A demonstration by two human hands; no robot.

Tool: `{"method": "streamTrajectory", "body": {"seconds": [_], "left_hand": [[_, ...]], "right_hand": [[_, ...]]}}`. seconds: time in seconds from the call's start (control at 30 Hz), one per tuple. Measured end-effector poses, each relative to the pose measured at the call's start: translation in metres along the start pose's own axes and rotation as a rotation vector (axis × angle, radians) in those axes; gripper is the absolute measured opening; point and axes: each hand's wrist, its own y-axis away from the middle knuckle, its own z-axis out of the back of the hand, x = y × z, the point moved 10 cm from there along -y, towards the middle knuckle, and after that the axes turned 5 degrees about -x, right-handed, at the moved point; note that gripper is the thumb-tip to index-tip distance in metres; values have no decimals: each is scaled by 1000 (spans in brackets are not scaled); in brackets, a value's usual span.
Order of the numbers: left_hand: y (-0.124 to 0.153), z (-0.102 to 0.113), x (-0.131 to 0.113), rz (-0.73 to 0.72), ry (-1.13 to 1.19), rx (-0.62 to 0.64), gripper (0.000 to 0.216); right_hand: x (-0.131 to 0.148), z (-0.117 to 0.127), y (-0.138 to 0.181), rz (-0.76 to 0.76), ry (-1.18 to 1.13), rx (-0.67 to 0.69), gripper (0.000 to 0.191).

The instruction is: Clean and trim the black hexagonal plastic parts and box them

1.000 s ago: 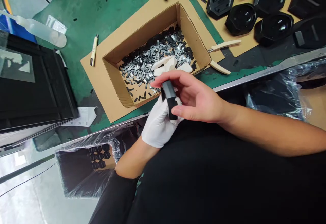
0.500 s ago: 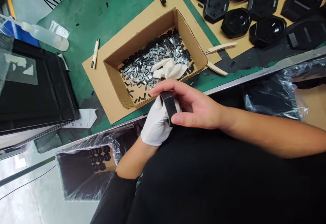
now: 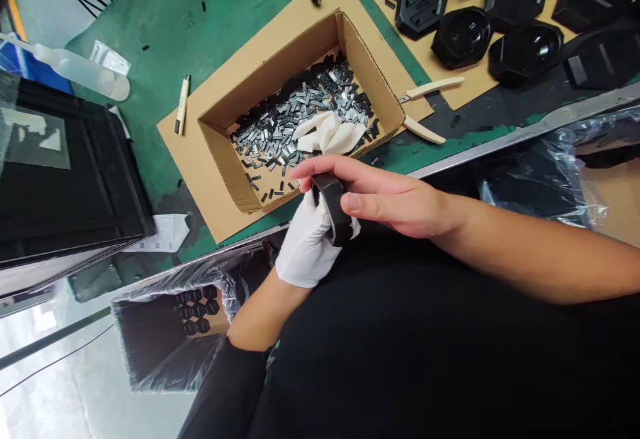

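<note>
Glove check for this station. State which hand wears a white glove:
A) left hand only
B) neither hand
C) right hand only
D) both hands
A. The left hand is covered by the white glove, while the right hand is bare where its fingers and thumb close over the black piece.

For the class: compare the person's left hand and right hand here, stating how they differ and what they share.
The left hand wears a white glove; the right hand is bare. The left hand sits lower, behind the black moulded piece; the right hand's fingers reach over its top. Both hands hold that piece.
</note>
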Motion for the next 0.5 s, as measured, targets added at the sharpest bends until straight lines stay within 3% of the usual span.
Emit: {"method": "streamTrajectory", "body": {"seconds": [0.17, 0.5], "left_hand": [[0, -9, -3, -39, -3, 97, 34], [0, -3, -11, -72, -122, 27, 32]], "right_hand": [[-6, 3, -1, -48, -72, -22, 57], [-19, 11, -1, -132, -44, -88, 79]]}}
